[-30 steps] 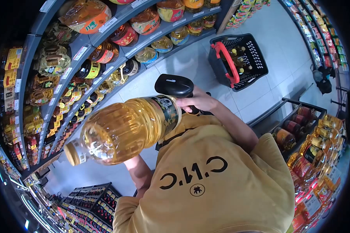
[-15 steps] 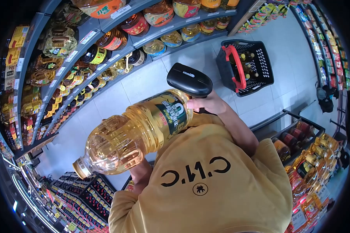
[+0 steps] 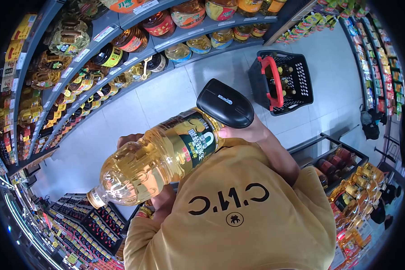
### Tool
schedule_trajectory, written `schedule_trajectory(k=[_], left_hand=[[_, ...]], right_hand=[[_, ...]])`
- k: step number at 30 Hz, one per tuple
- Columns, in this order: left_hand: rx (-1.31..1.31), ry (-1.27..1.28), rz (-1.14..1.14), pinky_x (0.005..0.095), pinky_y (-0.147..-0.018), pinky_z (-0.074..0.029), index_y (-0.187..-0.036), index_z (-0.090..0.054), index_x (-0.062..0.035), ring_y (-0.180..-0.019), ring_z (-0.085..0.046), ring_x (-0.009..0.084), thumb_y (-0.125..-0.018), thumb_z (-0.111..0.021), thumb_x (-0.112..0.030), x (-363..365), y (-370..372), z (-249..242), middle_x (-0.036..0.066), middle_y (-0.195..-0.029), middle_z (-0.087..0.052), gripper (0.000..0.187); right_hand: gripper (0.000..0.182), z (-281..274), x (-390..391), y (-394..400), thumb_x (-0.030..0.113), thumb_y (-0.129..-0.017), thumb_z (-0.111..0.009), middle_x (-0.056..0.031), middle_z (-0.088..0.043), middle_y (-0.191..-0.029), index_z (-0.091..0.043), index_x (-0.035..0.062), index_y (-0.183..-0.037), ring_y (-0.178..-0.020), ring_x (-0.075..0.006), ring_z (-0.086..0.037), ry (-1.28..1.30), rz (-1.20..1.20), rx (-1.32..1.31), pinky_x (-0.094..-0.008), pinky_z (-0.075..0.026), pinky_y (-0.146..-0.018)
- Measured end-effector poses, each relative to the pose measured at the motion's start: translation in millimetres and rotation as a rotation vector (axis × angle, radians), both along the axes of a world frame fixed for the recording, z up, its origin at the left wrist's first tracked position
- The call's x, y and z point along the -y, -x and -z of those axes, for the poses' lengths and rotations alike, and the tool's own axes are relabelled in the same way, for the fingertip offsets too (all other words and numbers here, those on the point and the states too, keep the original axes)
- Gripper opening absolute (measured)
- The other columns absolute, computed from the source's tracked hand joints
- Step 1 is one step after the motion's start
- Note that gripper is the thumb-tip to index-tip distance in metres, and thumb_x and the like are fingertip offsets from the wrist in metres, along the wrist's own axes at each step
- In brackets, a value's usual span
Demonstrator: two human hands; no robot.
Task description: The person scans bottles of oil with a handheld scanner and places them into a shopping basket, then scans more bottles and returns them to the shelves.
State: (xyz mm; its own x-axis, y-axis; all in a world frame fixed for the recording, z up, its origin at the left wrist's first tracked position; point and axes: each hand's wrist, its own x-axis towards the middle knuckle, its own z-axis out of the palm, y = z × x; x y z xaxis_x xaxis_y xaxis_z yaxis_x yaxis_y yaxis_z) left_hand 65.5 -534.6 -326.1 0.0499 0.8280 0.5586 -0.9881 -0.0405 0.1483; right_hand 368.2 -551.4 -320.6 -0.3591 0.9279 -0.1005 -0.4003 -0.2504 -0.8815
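Observation:
A large clear bottle of golden cooking oil [image 3: 141,166] lies sideways in front of my chest, its cap to the lower left and its green-and-yellow label facing up. My left hand [image 3: 128,140] reaches under it and supports it; the fingers show past the far side and the palm is hidden. At the bottle's base, my right hand [image 3: 256,131] grips a black handheld barcode scanner [image 3: 225,102], whose head covers most of the fingers. The right thumb rests against the bottle near its base.
A black shopping basket [image 3: 306,85] with a red handle and several bottles stands on the tiled floor. Curved shelves [image 3: 135,56] of oil bottles run along the left and top. More bottles [image 3: 362,184] stand on a display at right. Packets [image 3: 384,67] line the far-right shelf.
The bottle has turned slightly, and my left fingers now show beyond its far side. The scanner has moved a little down and right and tilted over the bottle's base.

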Motion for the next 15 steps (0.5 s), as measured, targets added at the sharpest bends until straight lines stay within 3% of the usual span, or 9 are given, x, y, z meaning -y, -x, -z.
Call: schedule_trajectory(k=[6,12,14,15], left_hand=[[0.029,-0.024,-0.010,0.0288,-0.058,-0.049,-0.093,-0.068,-0.0210,-0.067,-0.060,0.0086,-0.097,-0.052,-0.018,4.6,4.2,3.6,0.003,-0.080,-0.068,0.016],[0.049,0.003,-0.041,0.0260,-0.053,-0.048,-0.087,-0.070,-0.0233,-0.061,-0.060,0.0057,-0.097,-0.051,-0.016,8.5,7.8,8.8,0.000,-0.074,-0.068,0.023],[0.072,0.055,-0.064,0.0250,-0.052,-0.048,-0.086,-0.071,-0.0240,-0.059,-0.060,0.0047,-0.098,-0.050,-0.015,14.4,5.1,7.2,0.000,-0.072,-0.069,0.025],[0.118,0.249,-0.144,0.0253,-0.050,-0.048,-0.083,-0.070,-0.0245,-0.054,-0.057,0.0048,-0.097,-0.050,-0.015,23.1,-5.6,-8.0,-0.001,-0.068,-0.067,0.026]], right_hand=[[0.073,-0.4,4.4,1.6,0.011,-0.073,-0.088,-0.0058,-0.062,-0.122,-0.050,0.0002,-0.135,-0.110,-0.0117,-0.057,-0.017,-0.022,0.077,-0.0306,-0.046,-0.096],[0.058,-4.7,8.5,6.4,0.014,-0.073,-0.088,-0.0024,-0.066,-0.102,-0.057,0.0010,-0.121,-0.092,-0.0094,-0.059,-0.094,-0.016,0.169,-0.0280,-0.049,-0.083],[0.058,-4.4,10.0,8.6,0.014,-0.073,-0.088,-0.0024,-0.066,-0.101,-0.057,0.0007,-0.121,-0.091,-0.0096,-0.060,-0.142,0.002,0.189,-0.0279,-0.049,-0.082],[0.058,-1.4,9.8,9.1,0.013,-0.073,-0.088,-0.0028,-0.066,-0.102,-0.057,0.0001,-0.121,-0.092,-0.0101,-0.060,-0.165,-0.011,0.191,-0.0280,-0.049,-0.082]])
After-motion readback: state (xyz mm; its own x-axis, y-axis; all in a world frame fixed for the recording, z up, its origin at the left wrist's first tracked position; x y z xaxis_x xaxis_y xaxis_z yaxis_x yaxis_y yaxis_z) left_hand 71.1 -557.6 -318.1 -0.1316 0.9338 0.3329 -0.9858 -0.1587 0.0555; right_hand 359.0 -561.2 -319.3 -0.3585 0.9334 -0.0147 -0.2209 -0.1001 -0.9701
